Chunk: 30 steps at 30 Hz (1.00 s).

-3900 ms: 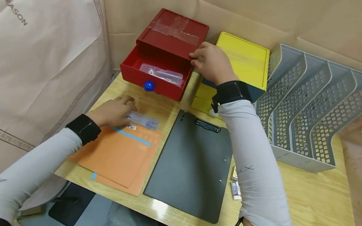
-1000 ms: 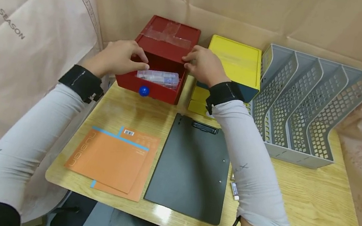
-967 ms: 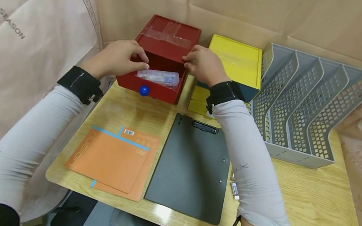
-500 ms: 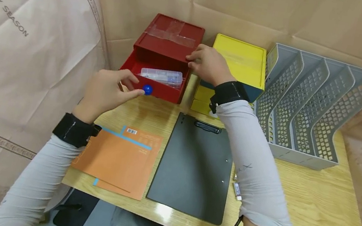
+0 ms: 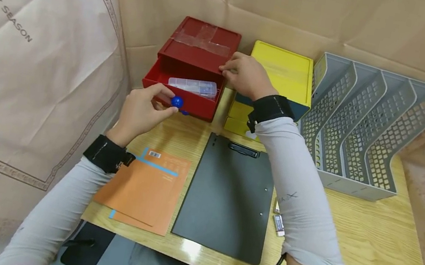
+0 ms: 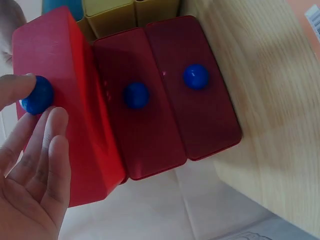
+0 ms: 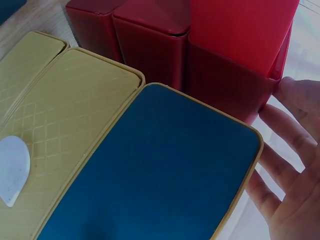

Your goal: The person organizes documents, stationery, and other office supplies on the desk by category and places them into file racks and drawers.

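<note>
Thumb and fingertips of my left hand (image 5: 141,111) pinch the round blue knob (image 6: 37,95) on the red top drawer (image 5: 200,106), which stands pulled out. Inside the drawer lies clear plastic cases (image 5: 192,85), one on top. My right hand (image 5: 250,78) touches the front right corner of the red drawer cabinet (image 5: 191,56), thumb at its top edge and the other fingers spread along the side, fairly straight. In the left wrist view, two lower drawers (image 6: 137,120) with blue knobs are shut beneath the pulled-out one.
A yellow drawer cabinet (image 5: 282,69) with a blue top drawer (image 7: 155,165) stands to the right, beside a grey file rack (image 5: 365,130). Orange notebooks (image 5: 139,190), a black clipboard (image 5: 227,196) and small erasers (image 5: 278,224) lie on the wooden table (image 5: 367,243).
A clear case went from the orange notebooks into the drawer. My left hand let go of it, moved down to the drawer front and took the blue knob. My right hand stays at the corner.
</note>
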Available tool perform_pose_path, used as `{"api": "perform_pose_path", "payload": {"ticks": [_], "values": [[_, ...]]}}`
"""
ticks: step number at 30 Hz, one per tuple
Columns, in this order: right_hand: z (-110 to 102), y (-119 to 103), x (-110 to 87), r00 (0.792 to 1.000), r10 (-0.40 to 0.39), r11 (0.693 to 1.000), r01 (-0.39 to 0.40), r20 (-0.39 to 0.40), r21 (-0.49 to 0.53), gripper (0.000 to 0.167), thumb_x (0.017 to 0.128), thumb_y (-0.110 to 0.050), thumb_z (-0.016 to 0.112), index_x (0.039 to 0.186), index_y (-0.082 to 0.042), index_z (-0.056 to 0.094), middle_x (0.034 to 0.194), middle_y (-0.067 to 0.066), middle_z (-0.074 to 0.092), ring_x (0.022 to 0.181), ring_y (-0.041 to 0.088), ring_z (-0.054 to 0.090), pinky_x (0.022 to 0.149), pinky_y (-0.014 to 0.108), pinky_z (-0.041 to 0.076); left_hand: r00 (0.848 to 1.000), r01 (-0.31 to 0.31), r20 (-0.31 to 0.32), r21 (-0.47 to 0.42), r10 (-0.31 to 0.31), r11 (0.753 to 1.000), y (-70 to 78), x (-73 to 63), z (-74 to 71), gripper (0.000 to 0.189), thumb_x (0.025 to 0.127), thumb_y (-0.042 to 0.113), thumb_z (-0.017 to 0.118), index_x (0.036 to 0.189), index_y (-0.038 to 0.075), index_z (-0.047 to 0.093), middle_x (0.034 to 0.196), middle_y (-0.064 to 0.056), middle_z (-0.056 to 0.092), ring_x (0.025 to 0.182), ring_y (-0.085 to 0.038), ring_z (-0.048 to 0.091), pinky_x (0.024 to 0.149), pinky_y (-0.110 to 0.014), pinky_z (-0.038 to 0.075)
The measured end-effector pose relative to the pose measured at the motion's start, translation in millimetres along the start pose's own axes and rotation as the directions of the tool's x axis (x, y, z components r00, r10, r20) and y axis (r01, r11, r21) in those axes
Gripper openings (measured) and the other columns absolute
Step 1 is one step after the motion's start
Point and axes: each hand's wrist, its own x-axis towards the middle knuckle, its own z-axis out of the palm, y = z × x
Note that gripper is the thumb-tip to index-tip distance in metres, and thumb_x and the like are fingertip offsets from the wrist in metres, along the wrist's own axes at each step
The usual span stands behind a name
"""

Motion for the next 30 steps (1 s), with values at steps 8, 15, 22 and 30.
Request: {"api": "perform_pose_path", "payload": {"ticks": [8,15,22,30], "values": [[-1.2,1.3,-0.7,1.000,0.011,1.000,-0.011,0.002,0.002,0.032,0.105,-0.025,0.056,0.130,-0.014,0.071,0.120,0.008,0.063,0.104,0.023,0.057,0.092,0.037,0.048,0.998,-0.006,-0.070,-0.075,0.001,0.997,0.2,-3.9,12.9,0.036,0.084,0.032,0.084,0.111,0.012,0.071,0.097,-0.006,0.078,0.072,-0.020,0.075,0.068,-0.038,0.058],[-1.2,3.0,0.2,1.000,0.015,1.000,-0.015,0.004,-0.008,0.033,0.105,-0.027,0.057,0.131,-0.014,0.071,0.122,0.008,0.063,0.105,0.023,0.057,0.092,0.037,0.049,0.984,-0.033,-0.179,-0.131,0.009,0.991,-2.3,-5.5,26.3,0.041,0.081,0.034,0.087,0.109,0.008,0.072,0.096,-0.008,0.078,0.074,-0.022,0.076,0.068,-0.037,0.061],[-0.7,3.2,-0.8,1.000,0.017,1.000,-0.017,-0.006,-0.002,0.031,0.104,-0.025,0.058,0.130,-0.014,0.072,0.121,0.008,0.064,0.105,0.023,0.058,0.095,0.037,0.049,0.977,0.028,-0.208,-0.112,-0.051,0.993,-7.3,11.9,37.5,0.041,0.084,0.036,0.084,0.113,0.010,0.072,0.098,-0.009,0.077,0.069,-0.019,0.073,0.064,-0.019,0.053],[2.4,0.4,0.8,1.000,0.015,1.000,-0.015,-0.020,-0.005,0.032,0.104,-0.026,0.059,0.130,-0.015,0.071,0.121,0.008,0.064,0.104,0.023,0.058,0.094,0.037,0.049,0.974,0.145,-0.164,-0.067,-0.154,0.987,-6.3,49.7,45.9,0.042,0.087,0.040,0.081,0.119,0.014,0.071,0.106,-0.006,0.076,0.074,-0.022,0.069,0.068,-0.033,0.051]]}}
